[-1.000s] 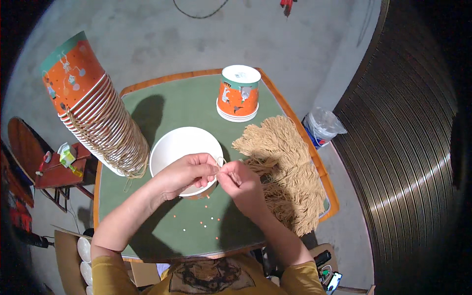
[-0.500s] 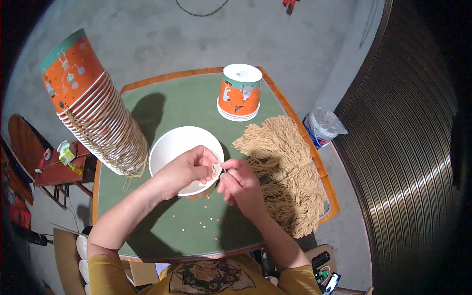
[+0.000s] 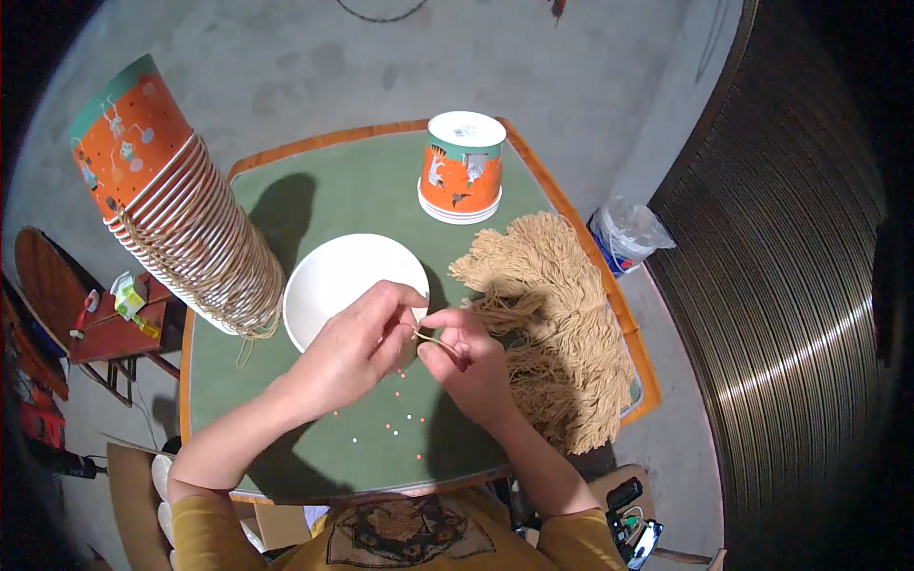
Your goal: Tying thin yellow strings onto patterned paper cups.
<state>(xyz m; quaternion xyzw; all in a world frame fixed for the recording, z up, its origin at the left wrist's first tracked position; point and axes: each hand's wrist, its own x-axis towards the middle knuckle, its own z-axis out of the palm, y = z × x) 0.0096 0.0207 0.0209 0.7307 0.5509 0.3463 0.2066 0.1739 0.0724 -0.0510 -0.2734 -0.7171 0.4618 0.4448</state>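
Note:
Above the near rim of a white-lined paper tub (image 3: pixel 333 276), my hands are close together with fingers pinched. A short piece of tan cord (image 3: pixel 431 338) runs between their fingertips. My left hand (image 3: pixel 354 344) grips one end, its thumb and fingers pressed together. My right hand (image 3: pixel 468 366) pinches the cord with thumb and forefinger, the other fingers curled. Part of the cord is hidden by the fingers. To the right of my right hand lies a heap of tan cords (image 3: pixel 562 324).
A tall leaning stack of orange paper tubs (image 3: pixel 205 228), cords draped over it, stands at left. A short upside-down tub stack (image 3: pixel 463 176) sits at the back. Several tiny orange and white bits (image 3: pixel 409 417) dot the green tabletop (image 3: pixel 228 400). A bucket (image 3: pixel 624 238) stands beyond the table's right edge.
My fingers have shifted on the cord. A stretch of it now shows taut between my fingertips, where a small loop showed before. The view has moved slightly.

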